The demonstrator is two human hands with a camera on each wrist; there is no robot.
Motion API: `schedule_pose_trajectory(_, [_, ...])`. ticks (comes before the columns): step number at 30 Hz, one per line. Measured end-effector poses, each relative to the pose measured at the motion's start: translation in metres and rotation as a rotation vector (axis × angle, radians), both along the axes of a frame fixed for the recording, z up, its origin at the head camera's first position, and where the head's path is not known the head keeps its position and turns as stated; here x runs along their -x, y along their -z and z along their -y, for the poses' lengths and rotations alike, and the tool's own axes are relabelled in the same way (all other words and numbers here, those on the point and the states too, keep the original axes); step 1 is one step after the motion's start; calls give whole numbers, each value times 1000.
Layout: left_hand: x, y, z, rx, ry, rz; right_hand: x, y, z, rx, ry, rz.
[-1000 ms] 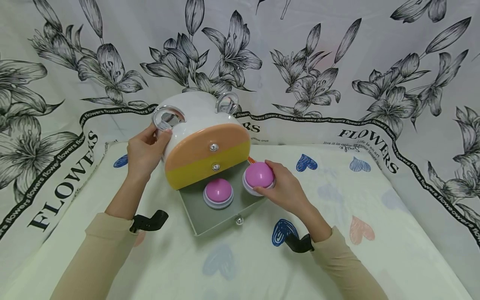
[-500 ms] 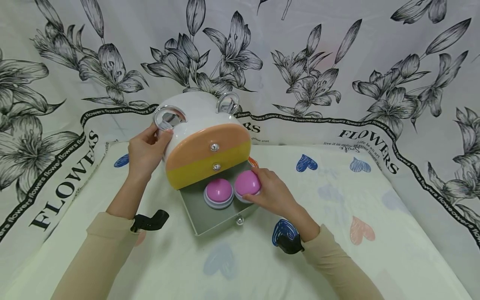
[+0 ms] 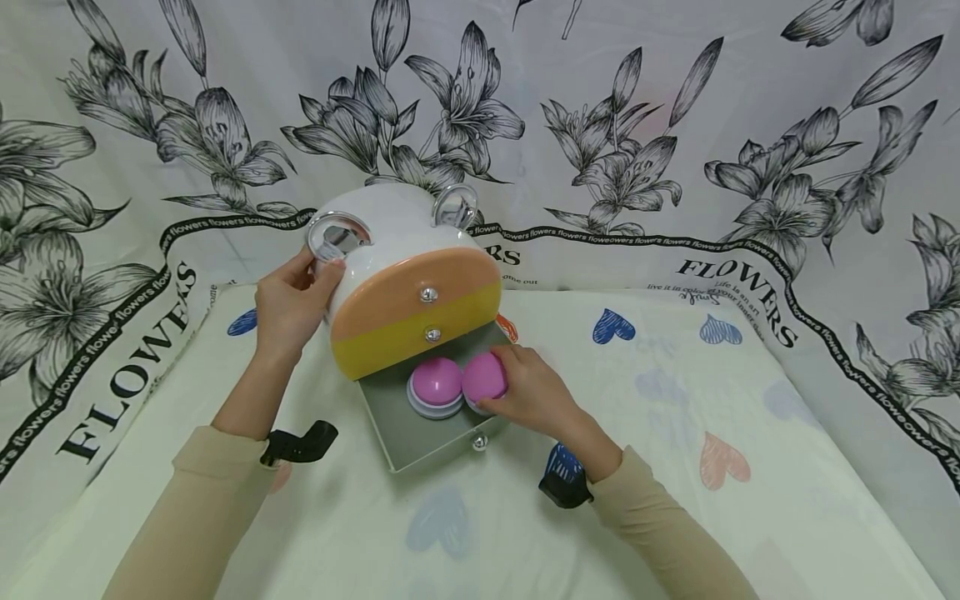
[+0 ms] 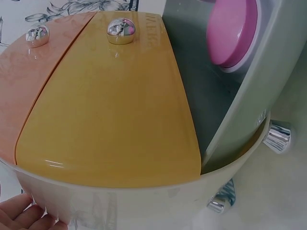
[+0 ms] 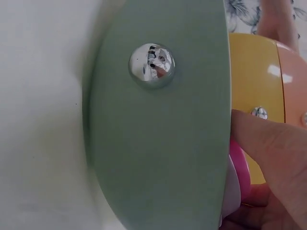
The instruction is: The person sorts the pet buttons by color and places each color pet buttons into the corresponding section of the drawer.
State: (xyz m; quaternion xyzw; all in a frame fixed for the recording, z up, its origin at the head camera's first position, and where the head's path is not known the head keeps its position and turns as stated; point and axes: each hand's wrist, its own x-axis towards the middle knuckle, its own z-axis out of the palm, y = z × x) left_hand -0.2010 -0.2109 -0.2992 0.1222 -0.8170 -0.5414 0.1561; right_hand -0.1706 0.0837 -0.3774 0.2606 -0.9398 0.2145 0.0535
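A rounded white drawer box [image 3: 397, 212] stands with its green bottom drawer [image 3: 420, 446] pulled out. Above that, the orange drawer [image 3: 382, 304] and yellow drawer [image 3: 390, 342] are closed. My left hand [image 3: 288, 308] holds the box's left side just under a chrome ear-like ring [image 3: 337, 237]; its fingers [image 4: 24, 213] lie against the white shell. In my right hand [image 3: 532, 387] is a pink-topped round container with a pale base [image 3: 483, 379], pinched between thumb and fingers inside the open drawer. Beside it sits a matching pink-topped container [image 3: 437, 383], their sides meeting in the head view.
A white cloth with printed hearts [image 3: 450, 525] covers the surface. Behind it hangs a flower-printed curtain [image 3: 600, 125]. Chrome knobs [image 3: 480, 442] stick out from the drawer fronts, and chrome feet [image 4: 278, 136] from the box. Black wrist mounts [image 3: 303, 442] sit below both hands.
My right hand has carried the pink-topped container left and down into the green drawer, up beside the other one. The left hand and the box have stayed put.
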Motion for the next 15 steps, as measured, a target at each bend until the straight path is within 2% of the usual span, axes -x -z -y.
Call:
schedule_pose_trajectory(4, [0,0,0,-5,0,-10,0,-1,2,-4,-17,8])
schedule_pose_trajectory(15, [0,1,-2,-15,-5,-14,7,1,7,-26,-75,137])
